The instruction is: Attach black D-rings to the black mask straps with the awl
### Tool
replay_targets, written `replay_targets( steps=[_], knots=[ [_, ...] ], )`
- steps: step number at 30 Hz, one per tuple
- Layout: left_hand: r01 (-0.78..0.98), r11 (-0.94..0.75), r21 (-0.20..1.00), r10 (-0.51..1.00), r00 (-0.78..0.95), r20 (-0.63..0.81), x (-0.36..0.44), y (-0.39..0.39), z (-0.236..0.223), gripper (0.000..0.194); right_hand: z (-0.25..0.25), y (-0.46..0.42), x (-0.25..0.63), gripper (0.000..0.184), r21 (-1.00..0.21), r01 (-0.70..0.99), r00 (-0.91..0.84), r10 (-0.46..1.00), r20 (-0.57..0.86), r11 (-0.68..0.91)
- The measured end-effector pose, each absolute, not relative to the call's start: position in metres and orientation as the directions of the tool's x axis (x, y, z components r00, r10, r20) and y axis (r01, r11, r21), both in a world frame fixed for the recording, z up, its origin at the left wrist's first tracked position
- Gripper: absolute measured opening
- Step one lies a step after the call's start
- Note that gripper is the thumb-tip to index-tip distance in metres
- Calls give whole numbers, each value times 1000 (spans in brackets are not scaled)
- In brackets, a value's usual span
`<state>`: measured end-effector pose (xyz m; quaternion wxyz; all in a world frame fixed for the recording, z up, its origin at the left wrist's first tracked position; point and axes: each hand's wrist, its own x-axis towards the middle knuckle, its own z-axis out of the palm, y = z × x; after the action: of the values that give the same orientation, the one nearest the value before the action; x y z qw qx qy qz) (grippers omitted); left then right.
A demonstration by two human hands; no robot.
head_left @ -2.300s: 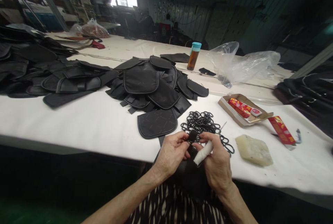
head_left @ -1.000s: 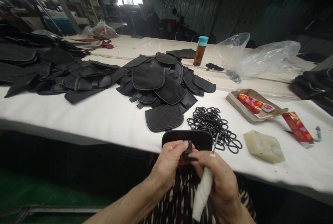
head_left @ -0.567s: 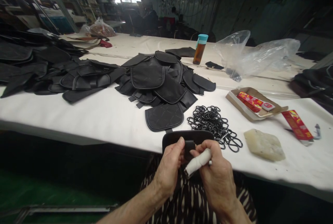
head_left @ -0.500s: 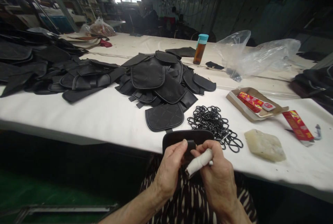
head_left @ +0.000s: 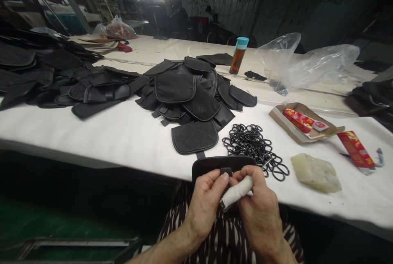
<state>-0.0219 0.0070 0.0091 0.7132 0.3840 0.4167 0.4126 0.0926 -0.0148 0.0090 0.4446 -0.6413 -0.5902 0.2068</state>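
My left hand (head_left: 206, 202) and my right hand (head_left: 257, 210) are closed together over a black rounded flap piece (head_left: 211, 165) at the table's near edge. Both pinch the small black strap tab (head_left: 226, 170) on that piece. A white bandage (head_left: 237, 191) wraps the forefinger of my right hand. Just beyond lie a heap of black rings (head_left: 254, 147) and a single quilted black flap (head_left: 194, 137).
Piles of black flap pieces (head_left: 187, 92) cover the middle and left of the white table (head_left: 92, 133). To the right are a pale wax block (head_left: 316, 172), a cardboard tray with red packets (head_left: 303, 123), a red box (head_left: 355, 149), clear plastic bags (head_left: 307, 67) and a teal-capped bottle (head_left: 238, 56).
The flap piece came up from my lap to the table edge. A thin needle seen at my right hand a second ago no longer shows. Both hands stay pinched on the strap tab.
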Motion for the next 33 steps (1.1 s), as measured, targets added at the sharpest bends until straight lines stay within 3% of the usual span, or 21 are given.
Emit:
replay_targets(
  steps=[16,23,28,30,33],
  knots=[
    [-275,368,888,911,298,-284,-21,8,5,32,12,-11,93,5,-800,594,196,950,242,82],
    [-290,405,867,901,289,-324,-22,13,5,33,17,-19,97,8,-830,557,186,969,165,34],
    [-307,423,853,895,291,-339,-21,13,9,31,23,-12,111,14,-752,639,319,835,449,160],
    [-313,415,854,897,295,-328,-22,13,10,31,22,-1,115,15,-803,577,308,870,386,153],
    [-321,440,838,889,287,-357,-23,13,13,30,20,13,118,11,-912,410,289,943,165,34]
  ],
)
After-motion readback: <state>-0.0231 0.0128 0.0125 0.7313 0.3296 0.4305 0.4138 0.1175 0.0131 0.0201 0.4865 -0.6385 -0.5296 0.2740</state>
